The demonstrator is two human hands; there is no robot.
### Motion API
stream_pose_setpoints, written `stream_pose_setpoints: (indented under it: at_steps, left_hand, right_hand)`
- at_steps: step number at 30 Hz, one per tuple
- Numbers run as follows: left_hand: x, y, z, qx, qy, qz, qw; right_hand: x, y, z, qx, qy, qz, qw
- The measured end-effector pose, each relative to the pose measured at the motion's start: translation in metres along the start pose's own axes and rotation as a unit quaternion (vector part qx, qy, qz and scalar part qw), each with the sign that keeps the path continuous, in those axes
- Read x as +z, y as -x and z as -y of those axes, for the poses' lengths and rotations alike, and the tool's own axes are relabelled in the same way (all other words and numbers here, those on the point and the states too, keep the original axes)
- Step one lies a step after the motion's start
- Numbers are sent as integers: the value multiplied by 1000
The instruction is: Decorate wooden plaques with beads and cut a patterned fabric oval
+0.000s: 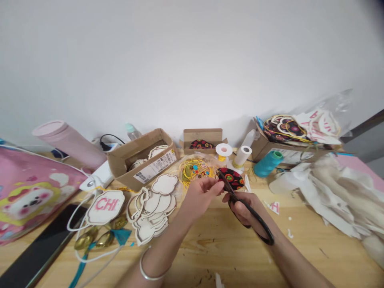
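Observation:
My right hand (245,206) is closed around black-handled scissors (255,218), whose blades point up and left toward my other hand. My left hand (202,196) is pinched close beside the blade tips; what lies between its fingertips is too small to make out. Just behind the blades is a black fabric piece (235,179) with red and green flowers, partly covered by the scissors and fingers. I cannot tell whether either hand holds it. Beyond my left hand sits a heap of yellow cord (192,170) with small colored bits.
White scalloped cutouts (153,204) lie left, near a patch lettered CHI (105,207) and a dark phone (42,246). Behind stand an open carton (144,160), white spools (242,157) and a teal thread cone (268,164). Crumpled white cloth (339,192) spreads at right.

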State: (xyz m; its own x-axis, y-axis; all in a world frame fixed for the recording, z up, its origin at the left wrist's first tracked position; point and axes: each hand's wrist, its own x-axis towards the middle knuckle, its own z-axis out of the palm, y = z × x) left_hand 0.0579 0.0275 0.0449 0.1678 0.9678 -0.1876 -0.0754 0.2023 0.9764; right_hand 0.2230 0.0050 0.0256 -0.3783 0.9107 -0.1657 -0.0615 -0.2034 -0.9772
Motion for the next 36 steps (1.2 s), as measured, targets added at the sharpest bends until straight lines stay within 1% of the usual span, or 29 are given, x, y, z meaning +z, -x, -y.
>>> stream_pose_setpoints:
  at_steps: [4, 7, 14, 24, 31, 36]
  left_hand:
    - [4, 1, 0, 5, 20, -8, 1000]
    - [4, 1, -3, 8, 12, -11, 1000]
    - [1, 1, -2, 20, -13, 7, 1000]
    - [0, 2, -10, 16, -30, 18, 999]
    - [-1, 1, -10, 16, -39, 13, 999]
    - [-1, 2, -13, 10, -37, 7, 999]
  right_hand:
    - [0, 1, 0, -5, 2, 2, 1000]
    - [-1, 1, 1, -8, 6, 1, 1000]
    - [-1, 0, 1, -4, 15, -8, 1000]
    - [-1, 1, 5, 5, 20, -9, 1000]
    - [-1, 2, 5, 4, 30, -9, 999]
    - [-2, 2, 6, 9, 27, -4, 1000]
